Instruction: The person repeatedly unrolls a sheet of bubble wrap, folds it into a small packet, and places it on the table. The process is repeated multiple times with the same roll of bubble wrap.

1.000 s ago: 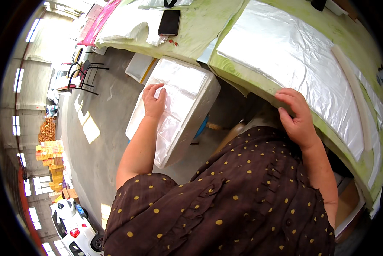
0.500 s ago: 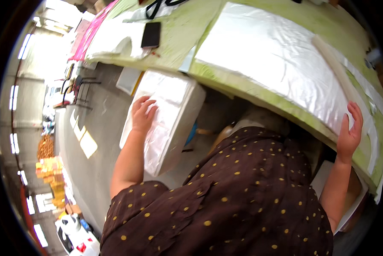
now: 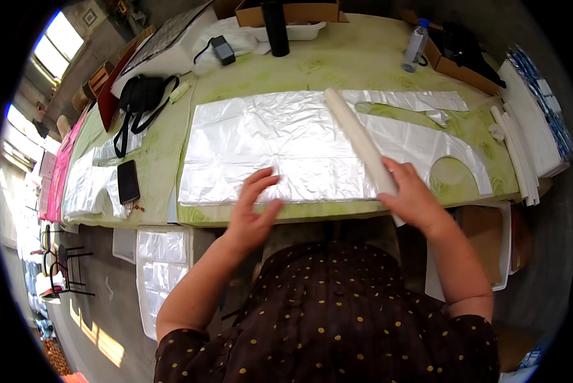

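Observation:
A flat stack of shiny white plastic carrier bags lies on the green-covered table, its handle straps and curved cut-outs toward the right. Across the bags lies a long pale tube, slanting from the far side down to the near edge. My right hand has its thumb and fingers closed on the tube's near end. Over the near edge of the stack, my left hand is open, fingers apart, holding nothing. Whether its fingertips touch the plastic I cannot tell.
More white bags lie at the left beside a black phone and a black pouch. A water bottle and a cardboard box stand far right. Below the table's left front is a bin of packed bags.
My view has swung right onto the table. My left hand has gone from above the bin to the stack's near edge. My right hand, open before, is now closed on the tube.

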